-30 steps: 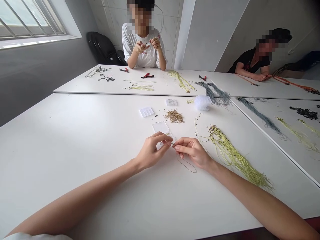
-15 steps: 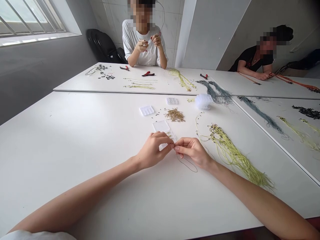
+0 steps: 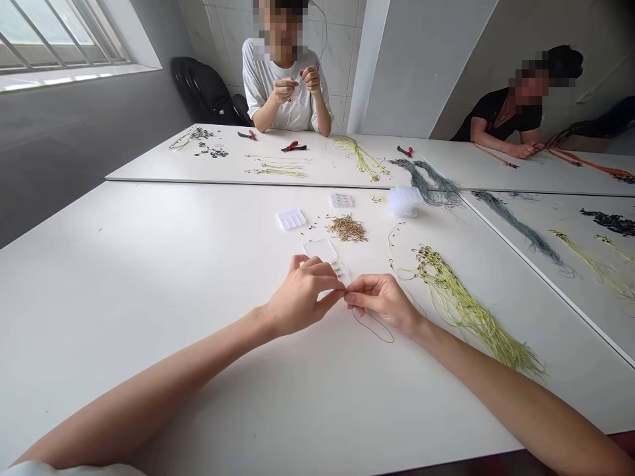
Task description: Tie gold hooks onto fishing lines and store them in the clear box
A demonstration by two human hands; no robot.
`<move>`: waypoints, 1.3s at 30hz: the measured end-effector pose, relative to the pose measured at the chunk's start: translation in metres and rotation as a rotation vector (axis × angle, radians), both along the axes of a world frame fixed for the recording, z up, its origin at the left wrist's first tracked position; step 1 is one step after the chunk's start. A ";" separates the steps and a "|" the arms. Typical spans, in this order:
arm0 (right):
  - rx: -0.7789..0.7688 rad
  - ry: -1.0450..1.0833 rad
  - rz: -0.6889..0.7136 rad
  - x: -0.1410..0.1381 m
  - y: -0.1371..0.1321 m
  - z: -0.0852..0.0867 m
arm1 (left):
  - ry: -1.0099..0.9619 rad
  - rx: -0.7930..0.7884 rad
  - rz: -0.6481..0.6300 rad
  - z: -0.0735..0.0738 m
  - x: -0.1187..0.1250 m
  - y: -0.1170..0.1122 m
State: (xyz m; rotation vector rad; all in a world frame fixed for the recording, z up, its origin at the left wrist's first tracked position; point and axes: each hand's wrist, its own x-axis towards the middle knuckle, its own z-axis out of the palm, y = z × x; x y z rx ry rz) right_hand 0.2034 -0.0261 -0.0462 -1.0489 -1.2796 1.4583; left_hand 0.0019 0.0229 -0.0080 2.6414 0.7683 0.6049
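From here I read the desk (image 3: 149, 277) as smooth, matt white laminate. On it I see a clear, glossy plastic box (image 3: 320, 250) and a white moulded plastic tray (image 3: 291, 219), near a heap of small brass-coloured metal pieces (image 3: 346, 229) with a slight shine. The yellow-green cords (image 3: 466, 307) look like matt cloth, the thin dark cord (image 3: 373, 328) smooth, and the far pliers (image 3: 294, 147) have glossy red grips.

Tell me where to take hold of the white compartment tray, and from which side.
Pinch the white compartment tray by its two long edges with the fingers, coming straight down from above. It lies flat on the table, so there is little room underneath, and only a few small dark beads lie close by.
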 end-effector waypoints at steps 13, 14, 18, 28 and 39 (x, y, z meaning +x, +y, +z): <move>0.035 -0.071 -0.035 -0.002 -0.002 0.003 | 0.032 0.000 -0.024 0.007 0.001 -0.003; 0.041 -0.077 -0.025 -0.001 -0.002 0.004 | 0.033 -0.016 -0.022 0.007 0.001 -0.003; 0.054 -0.073 0.018 0.001 -0.003 0.008 | 0.022 -0.145 -0.032 0.006 -0.001 0.000; 0.014 -0.061 0.050 0.003 -0.003 0.008 | 0.029 -0.230 -0.063 0.009 -0.004 0.004; 0.068 -0.202 0.072 0.007 0.000 0.012 | 0.059 -0.089 -0.032 0.007 -0.001 -0.001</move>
